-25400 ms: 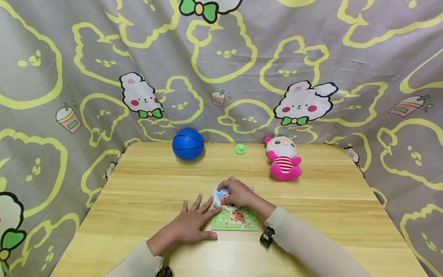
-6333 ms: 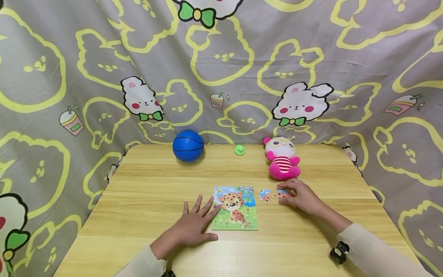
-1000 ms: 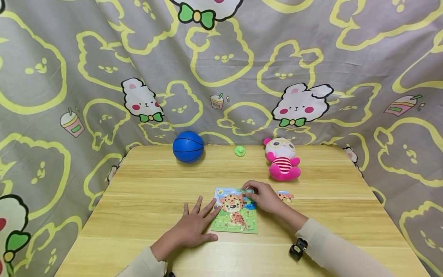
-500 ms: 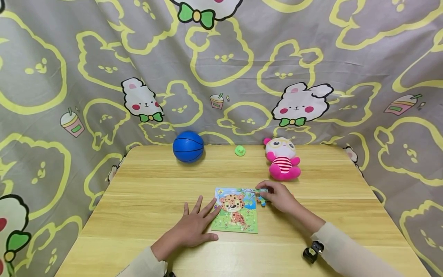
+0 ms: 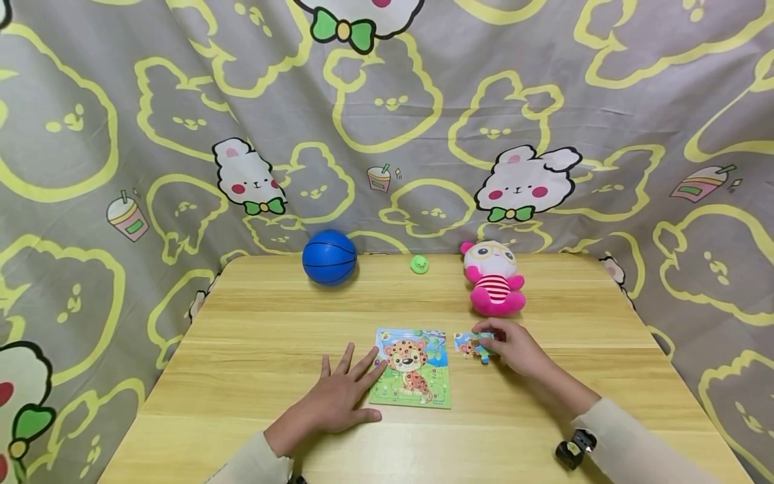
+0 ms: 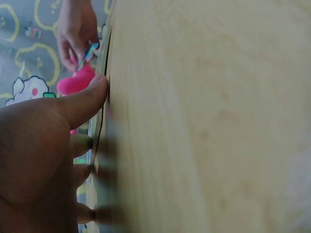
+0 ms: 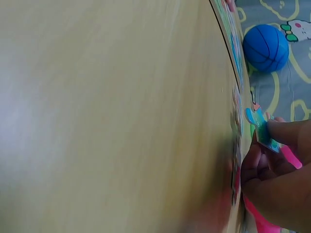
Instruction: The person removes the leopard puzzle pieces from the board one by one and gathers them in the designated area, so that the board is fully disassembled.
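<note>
A square jigsaw puzzle (image 5: pixel 408 384) with a spotted leopard cub lies on the wooden table. My left hand (image 5: pixel 337 398) is spread flat at its left side, fingertips on the board's edge. To the right of the board, my right hand (image 5: pixel 515 347) pinches a green-and-blue puzzle piece (image 5: pixel 484 341) between thumb and fingers. The right wrist view shows this puzzle piece (image 7: pixel 262 127) tilted up off the table. Beneath and beside it lies a loose blue-and-orange piece (image 5: pixel 464 343), partly covered; whatever lies under the hand is hidden.
Along the table's back stand a blue ball (image 5: pixel 329 258), a small green duck toy (image 5: pixel 419 264) and a pink plush panda (image 5: pixel 496 286) in a striped top. A grey patterned curtain (image 5: pixel 417 121) hangs behind and at both sides.
My right hand has moved right from the puzzle's upper right corner, carrying the green-and-blue puzzle piece to the loose pieces. Two loose pieces appeared there earlier. My left hand stays in place.
</note>
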A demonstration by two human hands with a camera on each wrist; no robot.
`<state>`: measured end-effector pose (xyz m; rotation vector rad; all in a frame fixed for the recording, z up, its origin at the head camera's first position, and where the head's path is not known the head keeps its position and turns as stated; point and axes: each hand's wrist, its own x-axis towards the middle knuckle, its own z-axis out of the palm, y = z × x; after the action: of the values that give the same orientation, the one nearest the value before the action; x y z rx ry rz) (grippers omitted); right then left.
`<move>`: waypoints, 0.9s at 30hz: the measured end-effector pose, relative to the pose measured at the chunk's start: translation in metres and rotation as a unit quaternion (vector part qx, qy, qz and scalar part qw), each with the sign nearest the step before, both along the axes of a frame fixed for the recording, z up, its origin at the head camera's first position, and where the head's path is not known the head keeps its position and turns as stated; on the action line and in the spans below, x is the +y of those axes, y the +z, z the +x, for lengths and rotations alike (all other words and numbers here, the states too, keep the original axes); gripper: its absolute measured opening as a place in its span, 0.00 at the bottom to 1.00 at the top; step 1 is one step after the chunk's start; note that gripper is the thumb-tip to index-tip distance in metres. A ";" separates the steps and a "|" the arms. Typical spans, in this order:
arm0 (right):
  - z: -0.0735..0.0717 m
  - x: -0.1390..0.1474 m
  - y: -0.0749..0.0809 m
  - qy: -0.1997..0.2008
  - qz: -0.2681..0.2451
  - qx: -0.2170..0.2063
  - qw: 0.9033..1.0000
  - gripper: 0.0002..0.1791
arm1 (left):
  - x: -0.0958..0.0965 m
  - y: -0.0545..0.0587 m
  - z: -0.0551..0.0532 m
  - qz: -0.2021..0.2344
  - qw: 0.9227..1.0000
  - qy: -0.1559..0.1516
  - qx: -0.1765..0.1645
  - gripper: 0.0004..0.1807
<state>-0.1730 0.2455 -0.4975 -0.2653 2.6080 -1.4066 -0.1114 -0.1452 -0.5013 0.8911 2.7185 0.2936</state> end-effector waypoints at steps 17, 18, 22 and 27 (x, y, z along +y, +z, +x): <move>0.007 0.054 0.006 -0.026 0.014 -0.006 1.000 0.13 | 0.000 -0.001 0.000 0.003 1.000 0.002 -0.001 0.50; 0.007 0.057 0.005 -0.028 0.016 -0.006 0.999 0.13 | 0.000 -0.001 0.000 0.003 1.000 0.002 -0.002 0.50; 0.007 0.067 0.004 -0.032 0.025 0.001 0.999 0.13 | 0.000 -0.001 0.000 0.002 1.000 0.004 -0.003 0.50; 0.004 0.077 -0.001 -0.031 0.044 0.015 0.998 0.12 | 0.000 -0.001 0.000 0.000 1.000 0.005 -0.003 0.50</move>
<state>-0.1694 0.3227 -0.4985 -0.1974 2.7159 -1.3108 -0.1119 -0.1453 -0.5022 0.8753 2.7178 0.2967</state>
